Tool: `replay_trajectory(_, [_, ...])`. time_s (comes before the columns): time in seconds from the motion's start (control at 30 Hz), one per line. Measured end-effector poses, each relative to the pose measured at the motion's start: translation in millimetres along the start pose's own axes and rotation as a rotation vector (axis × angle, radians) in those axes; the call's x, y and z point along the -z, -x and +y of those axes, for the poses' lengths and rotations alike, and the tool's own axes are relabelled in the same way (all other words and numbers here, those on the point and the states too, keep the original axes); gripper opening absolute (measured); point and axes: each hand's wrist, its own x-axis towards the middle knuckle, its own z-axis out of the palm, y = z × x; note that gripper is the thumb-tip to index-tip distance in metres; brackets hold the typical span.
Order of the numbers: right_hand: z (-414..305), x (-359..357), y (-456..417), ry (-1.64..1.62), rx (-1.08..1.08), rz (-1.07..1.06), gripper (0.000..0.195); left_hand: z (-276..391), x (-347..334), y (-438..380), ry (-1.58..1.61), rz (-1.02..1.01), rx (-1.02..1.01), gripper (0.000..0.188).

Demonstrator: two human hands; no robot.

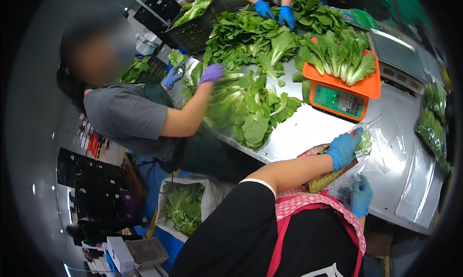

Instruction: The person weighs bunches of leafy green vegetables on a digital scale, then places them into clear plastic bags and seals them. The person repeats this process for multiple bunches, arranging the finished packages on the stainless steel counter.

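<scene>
My left hand, in a blue glove, is closed around a bundle of leafy greens above the steel tabletop. Clear plastic film lies around the bundle's pale end. Red-and-gold patterned material shows beneath my left forearm, which hides part of it. Nearer my pink apron, my blue-gloved right hand is beside the film at the table's front. Its fingers are partly hidden, so a grip on the film cannot be told. Beyond my left hand, an orange digital scale carries heads of leafy greens on its tray.
Loose greens cover the table's left side, where a person in purple gloves works. Another person's blue-gloved hands are at the far pile. A second scale and bagged greens stand right. A white sack holds leaves below.
</scene>
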Motion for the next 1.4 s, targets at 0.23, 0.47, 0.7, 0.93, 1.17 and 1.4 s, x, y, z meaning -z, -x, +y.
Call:
replay_trajectory(0.23, [-81, -22, -62, 0.513, 0.773, 0.305, 0.055, -11, -12, -1, 0.040, 0.039, -0.055, 0.062])
replay_trajectory(0.47, [-85, -19, -110, 0.468, 1.006, 0.143, 0.024, 5, -28, -3, 0.431, 0.138, -0.030, 0.046])
replay_trajectory(0.7, [-137, -12, -19, 0.172, 1.119, 0.118, 0.029, -12, 16, 3, 0.451, 0.335, -0.361, 0.057])
replay_trajectory(0.93, [23, -15, -115, -1.168, 0.267, -0.218, 0.052, 19, 44, 4, 0.779, 0.086, -0.441, 0.049])
replay_trajectory(1.17, [-50, -64, 30, -1.585, -0.431, -0.503, 0.069, 48, 26, 16, 0.251, 0.106, -0.257, 0.055])
replay_trajectory(1.4, [-110, 4, 55, 0.169, 0.851, 0.187, 0.047, 62, 24, 21, 0.207, -0.100, -0.096, 0.070])
